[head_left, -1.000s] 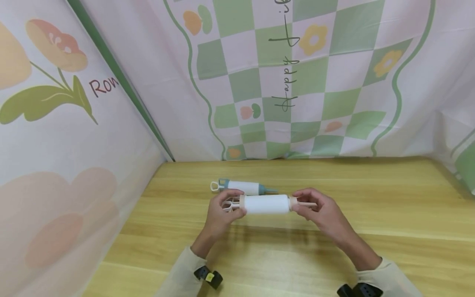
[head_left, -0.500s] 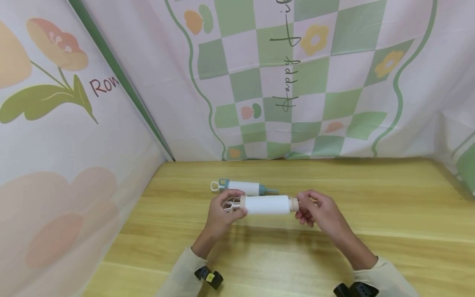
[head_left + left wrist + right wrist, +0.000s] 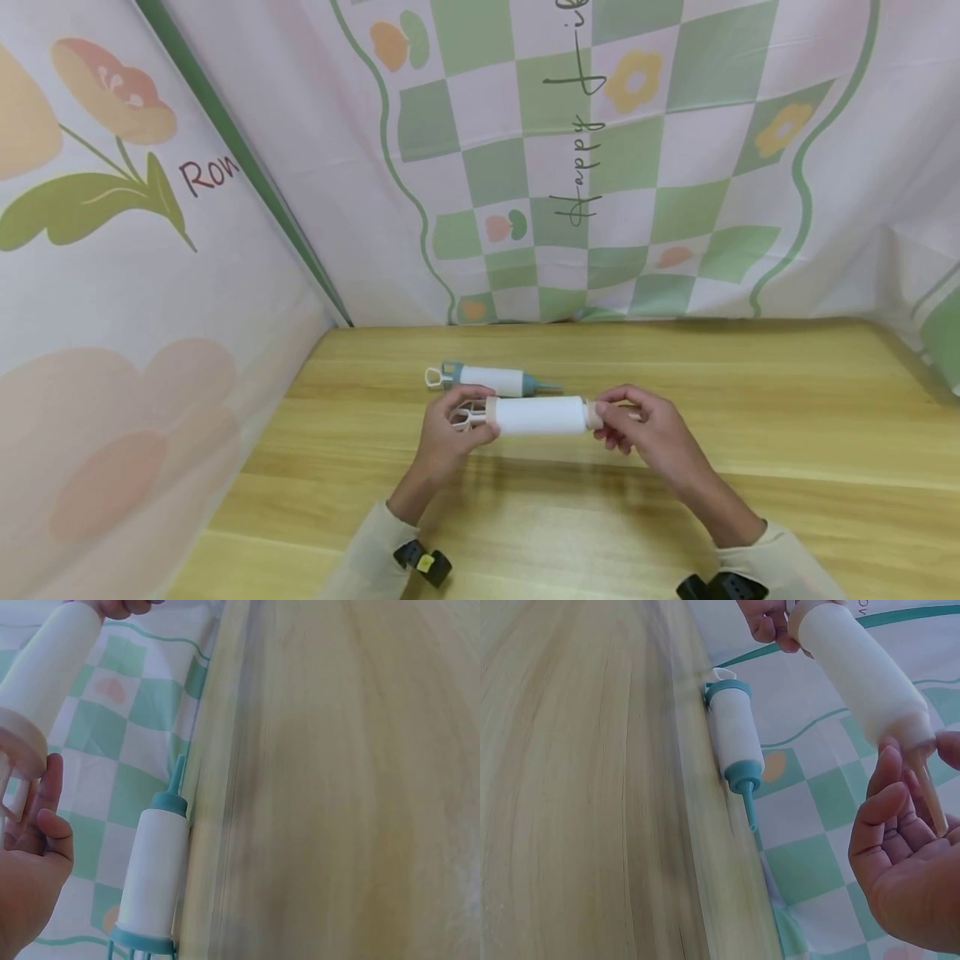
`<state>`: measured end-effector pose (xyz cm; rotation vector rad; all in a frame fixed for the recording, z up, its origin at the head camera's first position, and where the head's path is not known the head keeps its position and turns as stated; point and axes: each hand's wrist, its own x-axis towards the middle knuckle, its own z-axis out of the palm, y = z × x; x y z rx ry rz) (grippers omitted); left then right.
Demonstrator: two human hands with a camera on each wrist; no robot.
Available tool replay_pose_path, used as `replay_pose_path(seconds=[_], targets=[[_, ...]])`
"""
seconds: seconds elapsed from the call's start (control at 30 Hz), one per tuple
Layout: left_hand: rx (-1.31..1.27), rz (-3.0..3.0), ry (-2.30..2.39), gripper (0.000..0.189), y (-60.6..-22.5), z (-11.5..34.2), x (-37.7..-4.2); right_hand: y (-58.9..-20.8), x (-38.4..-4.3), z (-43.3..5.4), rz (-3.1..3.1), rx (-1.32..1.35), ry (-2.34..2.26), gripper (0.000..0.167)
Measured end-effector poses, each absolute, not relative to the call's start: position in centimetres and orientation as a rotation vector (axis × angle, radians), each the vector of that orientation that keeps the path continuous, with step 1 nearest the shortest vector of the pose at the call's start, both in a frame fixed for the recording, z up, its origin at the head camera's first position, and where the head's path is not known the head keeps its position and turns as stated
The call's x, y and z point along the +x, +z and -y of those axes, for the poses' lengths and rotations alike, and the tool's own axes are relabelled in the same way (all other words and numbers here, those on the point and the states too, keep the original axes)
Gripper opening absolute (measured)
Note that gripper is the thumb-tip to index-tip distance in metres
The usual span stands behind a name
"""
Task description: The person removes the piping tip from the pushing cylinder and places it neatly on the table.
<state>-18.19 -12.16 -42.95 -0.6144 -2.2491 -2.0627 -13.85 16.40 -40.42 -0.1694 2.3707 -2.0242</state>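
A large syringe with a white barrel and beige end pieces [image 3: 540,415] is held level between both hands over the table. My left hand [image 3: 444,437] grips its beige collar at the plunger end, thumb in front and fingers behind; the looped plunger handle lies within the hand. My right hand [image 3: 648,429] pinches the beige nozzle cap at the other end. In the right wrist view, the slender beige nozzle [image 3: 928,791] points down past the right palm, and the fingertips sit at the cap. The left wrist view shows the barrel [image 3: 52,667] tilted above the left fingers.
A second syringe, white with blue-green ends [image 3: 491,380], lies on the wooden table [image 3: 787,425] just behind the held one, nozzle to the right. A patterned cloth [image 3: 495,167] hangs along the table's back edge, and another [image 3: 112,292] on the left.
My right fingers slipped back along the nozzle, baring the cap, then came round the cap again with a changed hold. The left hand and the syringe stay nearly still.
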Motion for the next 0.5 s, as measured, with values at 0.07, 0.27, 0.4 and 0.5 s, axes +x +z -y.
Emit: replay_pose_path(seconds=[0.07,0.27,0.4,0.5], targets=[[-0.608,2.251,-2.058,0.037,-42.93,12.15,-18.16,-40.43,-13.83,-16.47,-2.384,-0.187,-2.010,0.034],[-0.593,2.252,-2.067,0.038,-42.94,12.30,-18.04,-40.78,-13.76,-16.62,-2.406,-0.274,-1.996,0.031],[-0.593,2.247,-2.067,0.038,-42.99,12.47,-17.96,-41.03,-13.77,-16.60,-2.395,-0.341,-2.014,0.031],[-0.590,2.249,-2.067,0.038,-43.04,12.56,-17.96,-41.09,-13.81,-16.54,-2.383,-0.384,-2.035,0.030]])
